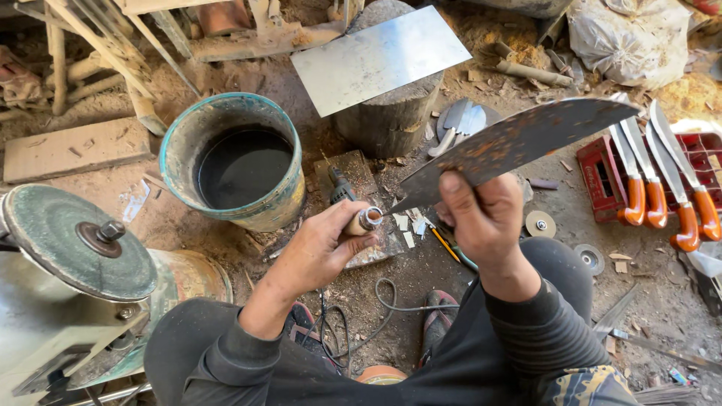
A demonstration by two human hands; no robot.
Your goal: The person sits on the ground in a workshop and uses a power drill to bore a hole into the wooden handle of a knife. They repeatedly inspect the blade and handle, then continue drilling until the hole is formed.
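Gripping a wooden handle (pixel 359 223), the left hand (pixel 320 248) is clenched around it. Right hand (pixel 481 214) pinches the rusty blade (pixel 519 139), held above the floor (pixel 421 263) near the bucket (pixel 233 162).

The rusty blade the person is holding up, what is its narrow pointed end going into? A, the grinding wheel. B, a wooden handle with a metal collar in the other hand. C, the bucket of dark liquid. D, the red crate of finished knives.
B: the right hand grips the rusty blade, whose tang meets the collared wooden handle in the left hand.
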